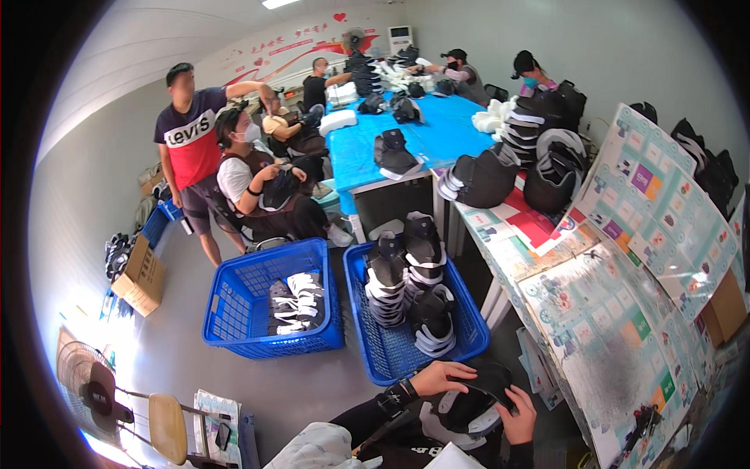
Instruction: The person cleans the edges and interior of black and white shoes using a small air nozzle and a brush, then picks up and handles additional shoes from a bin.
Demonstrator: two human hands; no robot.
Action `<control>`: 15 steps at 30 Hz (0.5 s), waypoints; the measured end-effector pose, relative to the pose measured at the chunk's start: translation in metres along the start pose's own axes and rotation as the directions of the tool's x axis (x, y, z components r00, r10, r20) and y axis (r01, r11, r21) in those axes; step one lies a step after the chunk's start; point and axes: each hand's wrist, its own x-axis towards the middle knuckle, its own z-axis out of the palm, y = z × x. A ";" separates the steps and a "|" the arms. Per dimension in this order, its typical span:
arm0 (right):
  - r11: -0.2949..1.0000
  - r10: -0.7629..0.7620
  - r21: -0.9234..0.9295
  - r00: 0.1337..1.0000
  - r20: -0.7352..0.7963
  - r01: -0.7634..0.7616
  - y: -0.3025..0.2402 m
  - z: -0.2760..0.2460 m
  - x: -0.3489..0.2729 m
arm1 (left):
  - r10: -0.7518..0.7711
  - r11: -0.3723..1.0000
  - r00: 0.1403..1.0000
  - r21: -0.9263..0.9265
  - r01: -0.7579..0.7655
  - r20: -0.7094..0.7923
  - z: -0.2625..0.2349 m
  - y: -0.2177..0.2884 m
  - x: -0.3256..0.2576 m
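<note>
Low in front of me, a black cap [491, 381] sits between my two hands. My left hand [439, 379] grips its left side, thumb and fingers closed on the edge. On the other side, my right hand [517, 416] holds the brim edge between thumb and fingers. Just under the cap, by my lap, are more black fabric and a pale grey-white curved piece [439, 426]; my hands and the cap partly cover them. Stacks of black-and-white caps [388, 281] stand in the blue basket [473, 332] just beyond my left hand.
Left of it, another blue basket [230, 334] holds black-and-white bundles. A paper-covered table [562, 297] runs along my right, with caps at its far end. A blue-covered table [355, 156] stands beyond; several people sit around it, one stands. A fan [94, 391] and stool [168, 426] are lower left.
</note>
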 end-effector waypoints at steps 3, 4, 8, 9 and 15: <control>0.992 0.073 0.098 0.995 0.062 -0.078 0.001 -0.008 -0.015 | 0.011 1.000 0.998 -0.011 -0.010 0.062 -0.006 0.006 0.000; 0.993 0.070 0.095 0.996 0.064 -0.076 0.003 -0.008 -0.017 | 0.021 0.999 0.996 -0.030 -0.018 0.089 -0.006 0.007 0.000; 0.984 0.095 0.149 0.995 0.016 -0.096 0.000 -0.003 -0.024 | 0.014 0.996 0.999 -0.083 -0.011 0.040 0.001 0.005 -0.003; 0.983 0.103 0.152 0.995 -0.004 -0.101 0.000 -0.003 -0.024 | 0.016 0.996 0.999 -0.084 -0.012 0.040 0.004 0.005 -0.002; 0.968 0.176 0.207 0.975 -0.139 -0.145 0.030 0.012 -0.029 | 0.009 0.997 0.984 0.074 0.004 -0.179 0.027 0.012 0.001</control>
